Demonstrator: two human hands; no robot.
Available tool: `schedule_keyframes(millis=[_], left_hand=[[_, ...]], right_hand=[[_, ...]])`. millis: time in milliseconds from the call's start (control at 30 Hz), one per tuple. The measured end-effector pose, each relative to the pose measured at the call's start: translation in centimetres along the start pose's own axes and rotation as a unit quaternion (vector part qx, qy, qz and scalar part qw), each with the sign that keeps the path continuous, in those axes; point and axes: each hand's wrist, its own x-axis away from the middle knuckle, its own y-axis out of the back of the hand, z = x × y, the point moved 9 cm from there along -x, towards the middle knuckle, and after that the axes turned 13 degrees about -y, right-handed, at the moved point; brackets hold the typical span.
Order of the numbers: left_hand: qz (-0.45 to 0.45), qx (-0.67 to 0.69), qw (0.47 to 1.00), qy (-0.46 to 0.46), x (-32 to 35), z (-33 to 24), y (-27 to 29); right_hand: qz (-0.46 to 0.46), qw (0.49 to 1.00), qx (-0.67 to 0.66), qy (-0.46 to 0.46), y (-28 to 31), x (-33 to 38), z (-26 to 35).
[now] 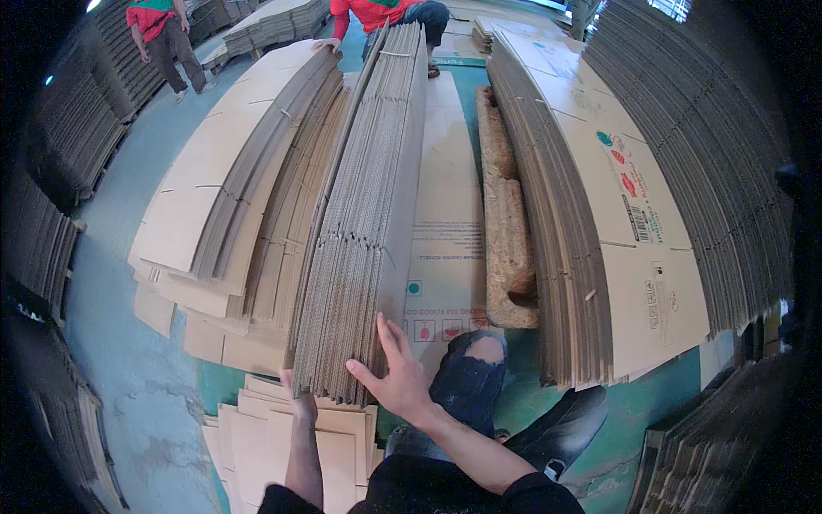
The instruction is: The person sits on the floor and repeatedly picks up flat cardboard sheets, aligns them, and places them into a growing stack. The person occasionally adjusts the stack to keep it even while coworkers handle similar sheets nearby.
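Note:
A long bundle of flattened cardboard boxes [347, 265] stands on edge in front of me, its folded edges facing up and its near end close to my body. My right hand [396, 373] rests against the near right end of the bundle, fingers stretched and thumb spread across the edges. At the near left corner is my left hand [300, 398], held against the bundle's left side. Its fingers are mostly hidden there. At the far end of the bundle a person in a red shirt [377, 10] sits, with a hand on the neighbouring cardboard pile.
Cardboard piles lie left [205, 180] and right [634, 171] of the bundle. A rough brown pallet block [505, 214] lies beside the right pile. Loose cardboard sheets [282, 454] lie near my left forearm. Another person [163, 38] stands far left on the green floor [145, 343].

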Motion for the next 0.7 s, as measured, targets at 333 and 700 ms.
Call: schedule_keyframes(millis=[333,700], left_hand=[[-0.038,-0.413,0.902,-0.122,5.8,-4.7,-5.4],[-0.095,-0.257,0.947,-0.165,3.1,-6.9,0.1]], right_hand=[[0.006,0.998,-0.033,0.048,-4.6,-1.3,2.1],[0.195,0.971,-0.139,0.023,-8.3,-3.1,0.6]])
